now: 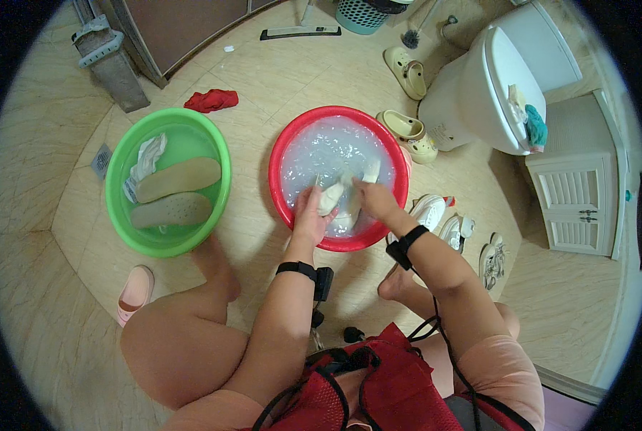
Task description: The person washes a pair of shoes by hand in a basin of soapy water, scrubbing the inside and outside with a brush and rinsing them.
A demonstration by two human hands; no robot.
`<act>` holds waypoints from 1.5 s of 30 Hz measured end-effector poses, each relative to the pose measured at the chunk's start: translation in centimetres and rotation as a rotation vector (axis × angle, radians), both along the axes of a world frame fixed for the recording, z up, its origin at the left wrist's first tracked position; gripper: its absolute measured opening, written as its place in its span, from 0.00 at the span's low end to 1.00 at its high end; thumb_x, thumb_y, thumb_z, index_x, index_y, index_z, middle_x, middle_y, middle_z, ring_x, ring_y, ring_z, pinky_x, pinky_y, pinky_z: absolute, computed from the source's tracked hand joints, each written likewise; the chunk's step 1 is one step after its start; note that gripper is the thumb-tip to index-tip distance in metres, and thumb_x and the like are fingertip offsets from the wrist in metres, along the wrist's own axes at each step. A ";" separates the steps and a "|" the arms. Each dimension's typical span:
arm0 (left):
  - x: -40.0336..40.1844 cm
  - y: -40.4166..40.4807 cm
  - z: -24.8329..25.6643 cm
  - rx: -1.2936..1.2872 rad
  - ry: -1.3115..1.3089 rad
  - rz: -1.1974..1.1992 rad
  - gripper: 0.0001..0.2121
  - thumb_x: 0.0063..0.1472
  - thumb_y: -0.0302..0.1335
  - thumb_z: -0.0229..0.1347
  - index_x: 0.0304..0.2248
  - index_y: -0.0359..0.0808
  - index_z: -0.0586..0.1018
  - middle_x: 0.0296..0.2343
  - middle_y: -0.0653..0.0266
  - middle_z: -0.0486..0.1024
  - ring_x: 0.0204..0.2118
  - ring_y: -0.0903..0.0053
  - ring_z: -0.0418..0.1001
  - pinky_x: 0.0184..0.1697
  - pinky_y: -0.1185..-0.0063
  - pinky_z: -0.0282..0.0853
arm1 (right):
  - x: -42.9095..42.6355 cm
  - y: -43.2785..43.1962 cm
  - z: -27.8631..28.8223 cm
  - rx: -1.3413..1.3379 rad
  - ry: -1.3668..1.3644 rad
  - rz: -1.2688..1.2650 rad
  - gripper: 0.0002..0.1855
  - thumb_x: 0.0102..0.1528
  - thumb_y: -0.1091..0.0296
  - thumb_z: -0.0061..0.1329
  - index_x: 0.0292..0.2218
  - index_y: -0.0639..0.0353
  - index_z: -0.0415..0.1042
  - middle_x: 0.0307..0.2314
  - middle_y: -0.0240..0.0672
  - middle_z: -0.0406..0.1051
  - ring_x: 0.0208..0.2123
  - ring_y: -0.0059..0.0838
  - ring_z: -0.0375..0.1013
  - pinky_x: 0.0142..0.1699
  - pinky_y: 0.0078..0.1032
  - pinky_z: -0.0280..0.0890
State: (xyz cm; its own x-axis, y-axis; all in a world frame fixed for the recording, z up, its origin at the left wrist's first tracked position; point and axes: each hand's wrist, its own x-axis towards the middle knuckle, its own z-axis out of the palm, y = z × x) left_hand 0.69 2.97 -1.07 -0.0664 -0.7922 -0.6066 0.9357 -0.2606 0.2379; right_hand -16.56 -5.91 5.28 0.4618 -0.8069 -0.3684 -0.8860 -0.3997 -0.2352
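Note:
A red plastic basin (338, 111) holds cloudy, bubbly water in front of me. My left hand (311, 214) grips the rounded end of a wet white fabric item (330, 199), maybe a sock or part of a shoe; its exact kind is unclear. Close beside it, my right hand (376, 200) has its fingers closed on the same white item, partly blurred. Other pale parts (372, 171) show in the water around my right fingers, and I cannot tell whether they belong to the same piece. Both hands are over the basin's near half.
At left, a green basin (223, 178) holds water, two insoles (178, 180) and white cloth (151, 153). Red cloth (211, 101) lies behind it. Cream clogs (407, 132), white shoes (428, 211) and a toilet (507, 89) stand right. A pink clog (136, 291) is lower left.

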 end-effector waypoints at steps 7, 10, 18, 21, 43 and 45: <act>-1.0 -0.1 1.5 0.161 -0.090 -0.076 0.21 0.58 0.38 0.55 0.49 0.41 0.66 0.45 0.60 0.69 0.47 0.65 0.68 0.44 0.62 0.67 | -0.7 3.6 6.6 0.439 -0.372 -0.186 0.19 0.56 0.68 0.42 0.48 0.60 0.70 0.20 0.40 0.73 0.22 0.32 0.73 0.31 0.30 0.67; -0.2 0.2 0.2 0.033 -0.084 -0.202 0.22 0.55 0.31 0.55 0.48 0.39 0.64 0.43 0.60 0.69 0.45 0.63 0.70 0.43 0.61 0.68 | -1.4 2.4 9.8 0.787 -0.225 -0.464 0.20 0.56 0.68 0.46 0.50 0.62 0.69 0.16 0.31 0.69 0.16 0.18 0.63 0.24 0.20 0.62; -1.6 0.3 1.6 0.062 -0.160 -0.236 0.29 0.49 0.22 0.49 0.53 0.41 0.60 0.43 0.58 0.70 0.46 0.63 0.70 0.44 0.62 0.69 | -2.3 3.4 8.8 0.607 -0.315 -0.442 0.20 0.55 0.70 0.44 0.49 0.62 0.69 0.29 0.42 0.74 0.28 0.26 0.72 0.35 0.25 0.68; -0.7 0.0 -0.2 -0.208 -0.090 -0.212 0.29 0.53 0.25 0.49 0.56 0.45 0.59 0.46 0.60 0.69 0.46 0.66 0.70 0.45 0.63 0.69 | -2.0 4.3 6.3 0.474 -0.408 -0.374 0.19 0.55 0.72 0.42 0.49 0.63 0.68 0.34 0.49 0.74 0.34 0.35 0.75 0.41 0.29 0.68; -1.5 0.1 1.3 0.086 -0.328 -0.231 0.23 0.65 0.37 0.47 0.56 0.40 0.60 0.48 0.62 0.68 0.48 0.71 0.69 0.48 0.71 0.66 | 0.7 3.8 3.0 0.261 -0.283 -0.181 0.19 0.55 0.73 0.38 0.47 0.62 0.69 0.33 0.55 0.72 0.37 0.51 0.73 0.42 0.35 0.68; -1.6 0.2 0.7 0.169 -0.271 -0.219 0.24 0.65 0.39 0.47 0.57 0.41 0.58 0.49 0.61 0.67 0.48 0.70 0.69 0.48 0.68 0.67 | -0.4 5.8 4.9 0.373 -0.298 -0.167 0.21 0.54 0.75 0.38 0.49 0.62 0.67 0.35 0.55 0.71 0.38 0.50 0.74 0.42 0.34 0.67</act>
